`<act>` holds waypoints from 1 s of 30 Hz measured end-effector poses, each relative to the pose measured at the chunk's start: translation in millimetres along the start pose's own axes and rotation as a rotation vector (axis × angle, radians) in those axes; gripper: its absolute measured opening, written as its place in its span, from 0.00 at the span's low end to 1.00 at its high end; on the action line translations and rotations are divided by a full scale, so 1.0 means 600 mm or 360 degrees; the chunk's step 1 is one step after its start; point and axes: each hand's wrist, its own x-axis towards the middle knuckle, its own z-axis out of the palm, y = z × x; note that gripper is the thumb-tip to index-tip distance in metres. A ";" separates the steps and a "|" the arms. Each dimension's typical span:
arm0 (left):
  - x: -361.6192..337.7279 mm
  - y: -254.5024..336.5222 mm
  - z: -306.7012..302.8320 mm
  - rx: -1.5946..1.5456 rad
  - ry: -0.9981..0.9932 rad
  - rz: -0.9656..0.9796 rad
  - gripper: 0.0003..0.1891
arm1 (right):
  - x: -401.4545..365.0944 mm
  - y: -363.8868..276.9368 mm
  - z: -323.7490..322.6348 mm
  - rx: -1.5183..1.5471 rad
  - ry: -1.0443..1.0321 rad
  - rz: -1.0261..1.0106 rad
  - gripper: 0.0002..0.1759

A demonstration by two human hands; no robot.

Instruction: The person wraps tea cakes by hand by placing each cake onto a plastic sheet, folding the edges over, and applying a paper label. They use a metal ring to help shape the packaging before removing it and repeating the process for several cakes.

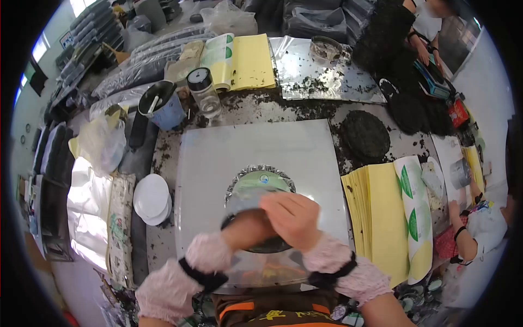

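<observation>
On a shiny metal sheet (210, 163) lies a round package with a green label (261, 181) and a crinkled silver foil rim. A small blue logo shows on the label. My left hand (251, 228) is over the near left part of the package, its fingers smeared by motion. Beside it, my right hand (294, 215) is closed over the near right part, with its fingers together; what it pinches is hidden. Dark material shows beneath both hands. The package's near half is mostly covered.
Yellow sheets (387, 212) with green-and-white rolled paper lie at right. White discs (152, 199) are stacked at left. Behind stand a blue cup (166, 111), a lidded jar (204, 92) and a dark round cake (365, 135). Other people (468, 234) work at right.
</observation>
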 end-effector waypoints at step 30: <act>-0.401 -0.147 0.052 -0.0192 0.0214 -0.0177 0.10 | -0.245 -0.027 -0.043 0.0165 -0.0789 0.0661 0.22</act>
